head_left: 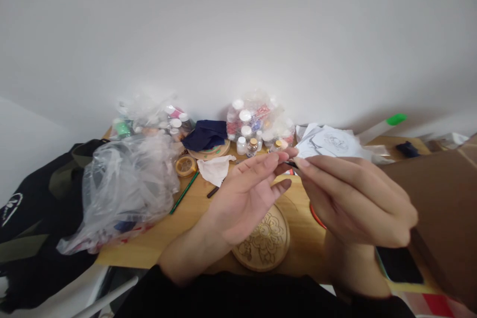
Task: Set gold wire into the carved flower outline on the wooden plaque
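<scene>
Slim dark implement (290, 163) sits above the tabletop (149, 247), between the fingertips of both hands and above the middle of the surface.

Right hand (357, 198): thumb and forefinger are pressed together, pinching the implement near its visible end. The remaining fingers are folded in close to one another, with the back of the hand toward the tabletop's right edge.

Left hand (248, 196): palm faces up. The thumb and forefinger tips lie close together at the opposite side of the implement; whether they grip it or only steady it cannot be told. The other fingers are loosely bent, and the little finger stands apart from the rest.

Beneath the left hand, a round wooden board (266, 241) with a flower design in line lies flat at the middle of the tabletop's near edge, partly covered by the wrist and palm.

Left of the left forearm, a green pencil (184, 192) lies aslant, its far end close to a yellow tape roll (186, 165). A white cloth (215, 170) lies just beside the roll. Toward the far edge stand a gold-capped glass jar (252, 147) and a bag of white-capped bottles (245, 116). Sheets with line drawings (331, 141) occupy the far edge, farther right.
</scene>
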Motion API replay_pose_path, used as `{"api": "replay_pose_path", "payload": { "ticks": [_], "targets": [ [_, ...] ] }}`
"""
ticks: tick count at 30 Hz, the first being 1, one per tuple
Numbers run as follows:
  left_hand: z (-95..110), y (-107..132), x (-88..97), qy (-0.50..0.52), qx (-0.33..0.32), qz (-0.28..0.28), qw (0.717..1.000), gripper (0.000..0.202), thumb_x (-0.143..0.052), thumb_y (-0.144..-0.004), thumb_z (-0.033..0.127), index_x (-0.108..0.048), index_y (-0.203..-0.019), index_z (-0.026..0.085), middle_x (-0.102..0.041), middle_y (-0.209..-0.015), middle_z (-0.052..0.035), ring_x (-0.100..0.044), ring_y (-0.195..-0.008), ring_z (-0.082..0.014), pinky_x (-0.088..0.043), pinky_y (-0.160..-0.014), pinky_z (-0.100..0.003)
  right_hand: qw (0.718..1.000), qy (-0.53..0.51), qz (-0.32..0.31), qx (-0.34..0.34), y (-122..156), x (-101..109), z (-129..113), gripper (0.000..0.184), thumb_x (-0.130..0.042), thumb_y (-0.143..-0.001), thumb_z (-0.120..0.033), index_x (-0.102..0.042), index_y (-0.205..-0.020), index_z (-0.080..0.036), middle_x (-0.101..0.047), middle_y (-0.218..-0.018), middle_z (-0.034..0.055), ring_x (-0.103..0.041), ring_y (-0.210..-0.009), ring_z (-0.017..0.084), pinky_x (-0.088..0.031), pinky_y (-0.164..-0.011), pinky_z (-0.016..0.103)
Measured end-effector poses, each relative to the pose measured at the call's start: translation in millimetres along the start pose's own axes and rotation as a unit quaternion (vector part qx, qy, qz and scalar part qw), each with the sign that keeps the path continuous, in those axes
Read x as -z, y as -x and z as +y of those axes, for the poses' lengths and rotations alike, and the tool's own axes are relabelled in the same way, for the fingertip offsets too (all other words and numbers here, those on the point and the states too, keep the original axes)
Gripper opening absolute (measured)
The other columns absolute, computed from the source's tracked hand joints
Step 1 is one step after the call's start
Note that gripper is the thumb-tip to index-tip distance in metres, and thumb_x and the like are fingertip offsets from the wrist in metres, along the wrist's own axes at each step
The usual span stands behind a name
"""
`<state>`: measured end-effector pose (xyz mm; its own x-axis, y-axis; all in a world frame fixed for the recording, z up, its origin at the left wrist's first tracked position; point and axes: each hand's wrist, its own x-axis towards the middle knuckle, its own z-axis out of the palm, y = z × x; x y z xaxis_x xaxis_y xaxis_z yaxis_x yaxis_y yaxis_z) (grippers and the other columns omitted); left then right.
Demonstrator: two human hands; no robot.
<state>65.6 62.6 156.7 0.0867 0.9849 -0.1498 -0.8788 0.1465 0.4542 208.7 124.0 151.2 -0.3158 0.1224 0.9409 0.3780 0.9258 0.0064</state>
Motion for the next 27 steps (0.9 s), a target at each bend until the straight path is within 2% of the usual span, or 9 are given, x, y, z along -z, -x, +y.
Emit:
{"api": "replay_pose_path", "payload": {
  "ticks": [10,14,19,23,27],
  "targets": [
    [-1.2,-1.4,0.6,0.003,0.001,0.004,1.000,0.007,-0.076,-0.079,0.024,-0.074,-0.080,0.017,-0.070,-0.103,-0.0018,-0.060,-0.096,-0.0104,-0.047,-0.082,-0.021,1.000,0.001,-0.008,0.002,1.2,1.1,0.7,0.032,-0.073,-0.071,0.001,-0.072,-0.097,-0.018,-0.076,-0.086,0.0024,-0.066,-0.064,0.015,-0.054,-0.054,0.029],
    [-0.8,-0.4,0.1,0.001,0.001,0.005,1.000,0.008,-0.077,-0.079,0.024,-0.074,-0.080,0.017,-0.070,-0.103,-0.0011,-0.060,-0.095,-0.0098,-0.047,-0.082,-0.021,1.000,-0.003,-0.004,-0.003,1.2,0.3,1.1,0.028,-0.074,-0.069,0.002,-0.072,-0.092,-0.015,-0.075,-0.084,0.0051,-0.065,-0.064,0.015,-0.053,-0.054,0.029],
    [-0.4,0.2,-0.4,0.000,-0.001,0.009,1.000,0.008,-0.078,-0.078,0.024,-0.074,-0.079,0.017,-0.070,-0.101,-0.0012,-0.060,-0.095,-0.0110,-0.047,-0.084,-0.023,1.000,-0.001,-0.029,0.004,-0.9,1.8,-0.9,0.026,-0.073,-0.072,0.000,-0.071,-0.092,-0.017,-0.075,-0.083,0.0037,-0.066,-0.065,0.015,-0.055,-0.056,0.029],
    [0.6,0.0,-0.1,-0.008,-0.003,0.002,1.000,0.007,-0.077,-0.078,0.025,-0.074,-0.078,0.019,-0.070,-0.102,-0.0015,-0.060,-0.096,-0.0121,-0.048,-0.086,-0.023,0.999,-0.026,-0.042,0.001,-4.1,2.9,-4.0,0.024,-0.073,-0.072,0.001,-0.071,-0.090,-0.014,-0.074,-0.084,0.0059,-0.066,-0.065,0.015,-0.056,-0.056,0.029],
    [1.0,-0.3,-0.2,-0.001,0.002,-0.011,1.000,0.007,-0.073,-0.082,0.024,-0.072,-0.078,0.019,-0.069,-0.104,-0.0016,-0.060,-0.097,-0.0121,-0.048,-0.085,-0.023,0.999,-0.023,-0.009,-0.021,-3.1,1.8,-5.1,0.028,-0.074,-0.071,0.001,-0.072,-0.094,-0.016,-0.075,-0.084,0.0048,-0.067,-0.065,0.016,-0.056,-0.055,0.030]
  ]
}}
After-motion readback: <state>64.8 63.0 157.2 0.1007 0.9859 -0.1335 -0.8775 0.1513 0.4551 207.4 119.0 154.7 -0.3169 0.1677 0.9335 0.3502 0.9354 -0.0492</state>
